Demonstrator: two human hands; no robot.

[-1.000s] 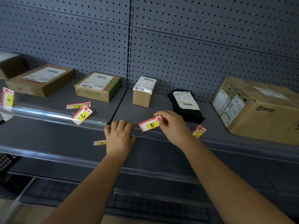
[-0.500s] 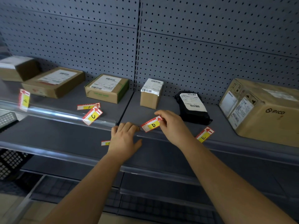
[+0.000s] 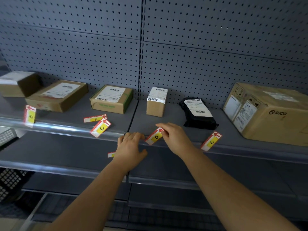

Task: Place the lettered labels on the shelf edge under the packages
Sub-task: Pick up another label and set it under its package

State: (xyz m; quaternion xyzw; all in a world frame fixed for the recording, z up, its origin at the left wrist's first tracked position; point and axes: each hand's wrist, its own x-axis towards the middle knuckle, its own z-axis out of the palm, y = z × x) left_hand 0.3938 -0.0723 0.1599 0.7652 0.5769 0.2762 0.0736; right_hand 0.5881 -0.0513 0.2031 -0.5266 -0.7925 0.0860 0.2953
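My right hand [image 3: 175, 138] pinches the red-and-yellow D label [image 3: 155, 136] at its upper end, tilted against the shelf edge [image 3: 250, 150] below the small upright box [image 3: 156, 104]. My left hand [image 3: 129, 147] rests with its fingers on the shelf edge just left of the label. The C label [image 3: 101, 128] and the B label [image 3: 30, 116] sit in the clear edge strip at the left. The E label [image 3: 211, 141] leans on the edge under the black pouch [image 3: 197, 114]. The F label [image 3: 95, 118] lies flat on the shelf.
Several cardboard boxes stand along the pegboard back, with a large PICO box [image 3: 270, 112] at the right. Another label [image 3: 111, 154] lies on the lower shelf, partly hidden by my left hand. A black mesh basket [image 3: 10, 182] sits low at the left.
The D label has tipped steeper and come down against the shelf edge in my right hand. My left hand stays on the edge. The view has shifted slightly left.
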